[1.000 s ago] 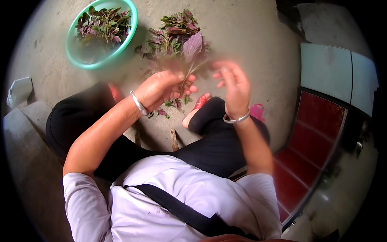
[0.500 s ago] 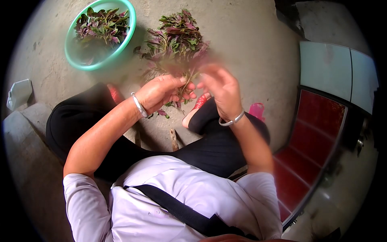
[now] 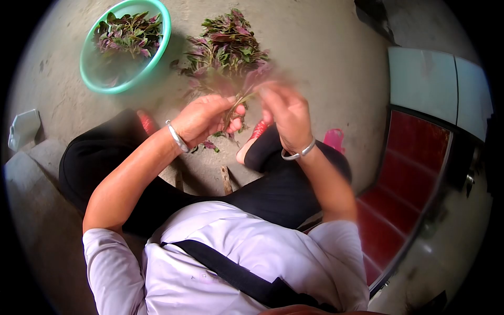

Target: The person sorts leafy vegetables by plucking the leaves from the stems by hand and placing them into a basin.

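My left hand (image 3: pixel 206 118) is closed around the stems of a small bunch of red amaranth (image 3: pixel 237 105), with leaves fanning out beyond the fingers in a blur. My right hand (image 3: pixel 287 113) pinches a stem at the upper side of that bunch, its fingertips partly blurred. Just past both hands lies a pile of purple-and-green amaranth (image 3: pixel 231 44) on the floor. To the left of the pile, a turquoise basin (image 3: pixel 165 44) holds more leafy sprigs (image 3: pixel 131 34). A few loose leaves (image 3: pixel 210 146) rest on the floor below my left hand.
My legs in black trousers (image 3: pixel 105 152) and my feet in red sandals (image 3: pixel 259 129) frame the concrete floor (image 3: pixel 320 52). A pink plastic item (image 3: pixel 334 139) lies right of my knee. A cabinet with red tiled panels (image 3: pixel 415 152) stands at the right. A pale plastic container (image 3: pixel 24 126) is far left.
My right hand has gone from loosely spread fingers beside the bunch to pinching a stem of it. My left hand still grips the bunch and has shifted slightly left.
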### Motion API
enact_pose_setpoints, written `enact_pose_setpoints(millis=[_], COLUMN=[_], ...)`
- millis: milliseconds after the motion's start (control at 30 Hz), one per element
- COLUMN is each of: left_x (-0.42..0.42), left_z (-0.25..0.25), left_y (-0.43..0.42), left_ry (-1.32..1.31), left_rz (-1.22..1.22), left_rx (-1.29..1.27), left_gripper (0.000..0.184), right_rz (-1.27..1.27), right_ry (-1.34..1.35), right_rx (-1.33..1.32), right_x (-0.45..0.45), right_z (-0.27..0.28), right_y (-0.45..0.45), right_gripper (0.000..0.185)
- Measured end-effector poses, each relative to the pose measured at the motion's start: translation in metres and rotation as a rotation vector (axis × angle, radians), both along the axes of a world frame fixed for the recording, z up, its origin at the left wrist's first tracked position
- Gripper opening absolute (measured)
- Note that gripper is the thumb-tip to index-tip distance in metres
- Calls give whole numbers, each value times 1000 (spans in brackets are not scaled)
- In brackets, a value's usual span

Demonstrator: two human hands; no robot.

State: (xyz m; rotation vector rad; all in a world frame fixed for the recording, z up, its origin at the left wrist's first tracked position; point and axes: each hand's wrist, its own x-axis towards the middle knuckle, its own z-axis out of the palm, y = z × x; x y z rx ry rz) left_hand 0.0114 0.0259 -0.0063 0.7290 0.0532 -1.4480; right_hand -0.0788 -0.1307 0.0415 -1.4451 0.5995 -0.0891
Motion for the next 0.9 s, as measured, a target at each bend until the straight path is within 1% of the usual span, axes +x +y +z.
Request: enact_pose_setpoints(millis=[33,133,233,300,367,400,467,500,567,600,700,733,767,833,900], left_x=[0,0,-1,0,1,1,2,4,6,8,13,14,16,17,16], left_z=[1,7,5,4,5,5,3,-2,-2,2,10,8,6,5,5], left_y=[-1,-2,-2,-1,-1,-2,0,2,4,4,5,6,6,6,7], left_ry=[9,26,-53,-55,-66,-77,-82,-73,-30,0,64,85,107,92,77], left_rz=[6,26,-6,-8,3,14,45,66,124,161,221,225,226,216,206], left_rx=[-7,65,66,50,18,-7,-33,-34,-22,-8,-24,-54,-85,-97,-114], left_gripper=[26,23,21,21,21,21,21,21,21,21,21,21,21,23,24], right_rz=[-14,19,39,43,31,16,-13,-93,-123,-110,162,304,505,745,704], right_ry=[6,48,-125,-61,-103,-179,-333,-213,-176,-141,-35,12,95,176,277], right_rx=[11,-144,-231,-427,-696,-866,-1206,-1082,-1162,-1094,-1145,-1096,-1127,-1114,-1196], right_x=[0,-1,1,1,2,4,6,2,4,6,3,2,-1,-9,-9], right_z=[-1,0,-7,-4,-2,-2,-1,-8,4,12,13,9,2,-5,-6], right_y=[-1,-4,-9,-8,-7,-5,-13,-23,-39,-35,-23,-21,-23,-25,-27], right_gripper=[11,12,11,9,5,4,9,10,7,2,3,9,13,14,13])
